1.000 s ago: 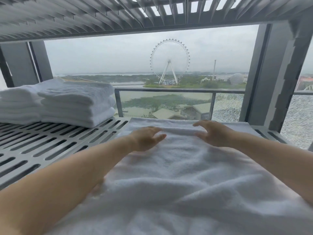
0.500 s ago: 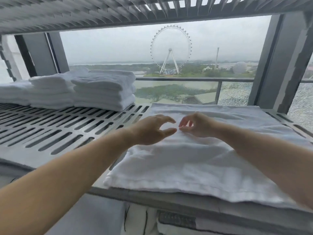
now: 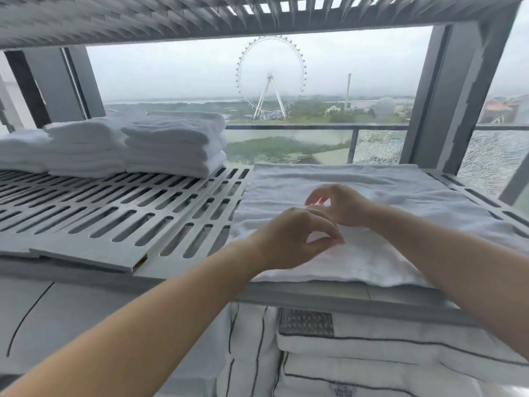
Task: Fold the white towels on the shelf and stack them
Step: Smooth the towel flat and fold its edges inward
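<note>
Fingers of my left hand (image 3: 297,239) curl until thumb and tips almost meet on the flat towel (image 3: 386,181); whether they pinch cloth I cannot tell. My right hand (image 3: 343,206), just beyond at one o'clock, hangs loosely curled, holding nothing. I'd grip the near hem, carry it toward twelve o'clock and square the edges. Folded stacks (image 3: 174,144) sit at ten o'clock on the shelf (image 3: 86,246).
</note>
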